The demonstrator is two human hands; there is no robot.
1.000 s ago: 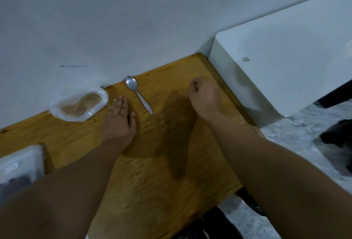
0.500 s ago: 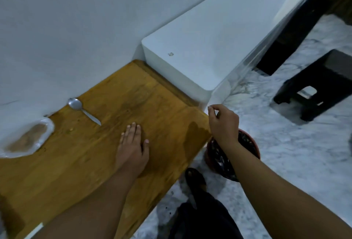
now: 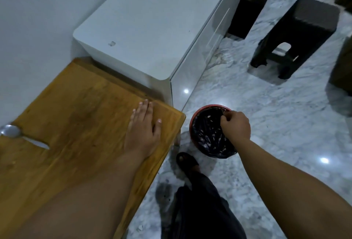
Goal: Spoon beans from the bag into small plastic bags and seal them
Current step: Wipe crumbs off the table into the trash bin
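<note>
My left hand (image 3: 142, 132) lies flat, fingers straight, on the wooden table (image 3: 76, 105) near its right front corner. My right hand (image 3: 236, 124) hangs off the table over a red waste bin (image 3: 209, 106) lined with a black bag. Its fingertips are pinched together above the opening, and I see nothing between them. A metal spoon (image 3: 11, 131) lies on the table at the far left edge of the view. No bean bag or small plastic bag is in view.
A white cabinet (image 3: 152, 29) butts against the far end of the table. The bin stands on a marble floor (image 3: 266, 143). A dark plastic stool (image 3: 297, 35) stands at the upper right. My foot in a dark sandal (image 3: 185, 160) is beside the bin.
My view swung right, so the filled bag and bean container left the frame. My right hand moved off the table to above the bin. My left hand slid right along the table.
</note>
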